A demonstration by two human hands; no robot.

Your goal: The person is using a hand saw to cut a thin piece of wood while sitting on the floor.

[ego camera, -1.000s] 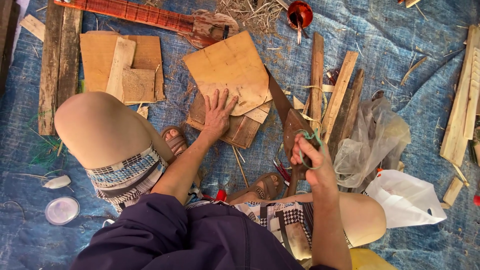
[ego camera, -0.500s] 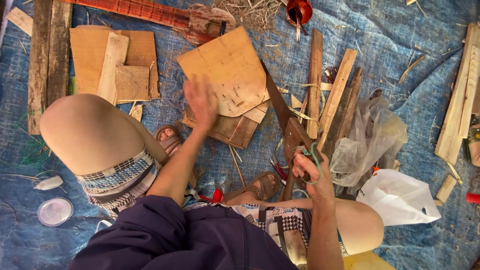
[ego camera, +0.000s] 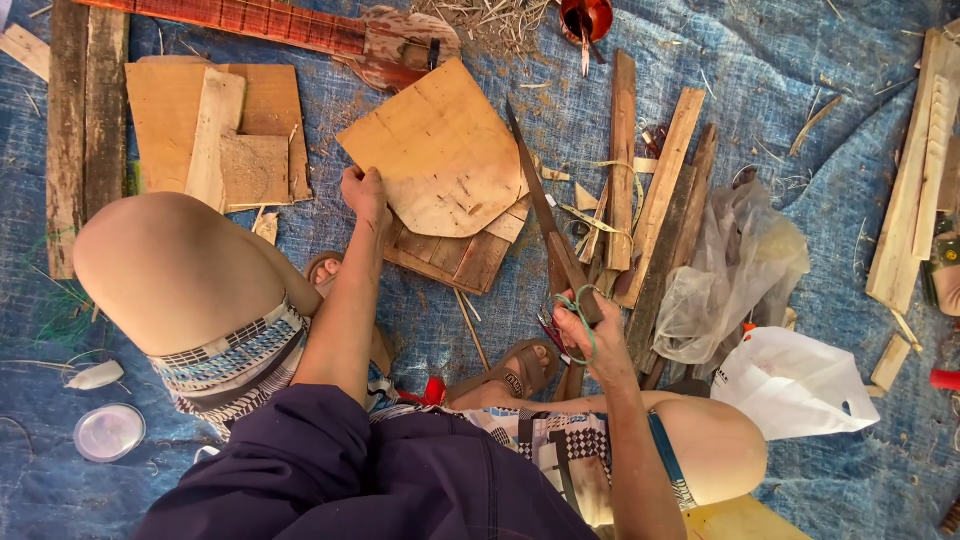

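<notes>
My left hand point(ego camera: 363, 192) grips the near-left edge of a thin, roughly pentagonal plywood board point(ego camera: 440, 150) and tilts it up off a stack of darker wood pieces point(ego camera: 455, 255). My right hand point(ego camera: 590, 330) is closed round the wooden handle of a long dark blade point(ego camera: 535, 190), which points up and away across the board's right edge. A green cord loops round that hand's fingers. I sit on a blue tarp point(ego camera: 800, 90) with both bare knees out to the sides.
Wooden slats point(ego camera: 660, 190) and strips lie right of the blade, with clear and white plastic bags point(ego camera: 790, 385) beyond. Flat boards point(ego camera: 215, 130) and planks sit at the left, a red-brown carved piece point(ego camera: 300, 30) at the top, a round lid point(ego camera: 108, 432) at the lower left.
My left hand left the flat board, rose, and now grips its edge, lifting it. The blade in my right hand has swung up to point along the board's right edge.
</notes>
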